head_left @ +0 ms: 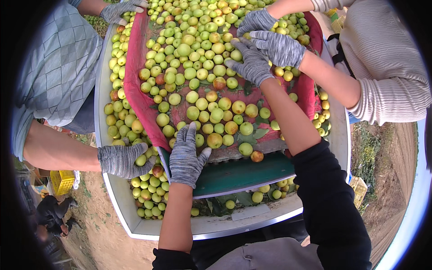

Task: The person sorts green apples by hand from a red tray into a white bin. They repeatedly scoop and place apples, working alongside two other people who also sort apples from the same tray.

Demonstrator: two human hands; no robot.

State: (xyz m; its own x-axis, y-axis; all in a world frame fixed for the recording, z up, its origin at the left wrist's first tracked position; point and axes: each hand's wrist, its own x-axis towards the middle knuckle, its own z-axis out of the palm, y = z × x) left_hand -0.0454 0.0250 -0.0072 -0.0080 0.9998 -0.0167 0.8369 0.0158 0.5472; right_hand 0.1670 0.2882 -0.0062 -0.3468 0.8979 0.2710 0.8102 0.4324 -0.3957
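Small round yellow-green fruits (pixel 216 114), some blushed red, cover a sloping red cloth-lined sorting tray (pixel 182 105). My left hand (pixel 185 157), in a grey knitted glove, rests at the tray's near left edge. Its fingers point away from me, thumb spread, beside a few fruits. My right hand (pixel 252 62), gloved the same way, reaches far up the right side. Its fingers are spread over the fruits there, and a co-worker's gloved hand (pixel 282 48) lies right beside it. What is under my right palm is hidden.
A pale metal bin (pixel 265 218) surrounds the tray, with more fruits (pixel 153 193) along its sides. At its near end is a green board (pixel 243 175). Another person's gloved hand (pixel 126 160) works at the left. Yellow crates (pixel 63 181) stand on the ground.
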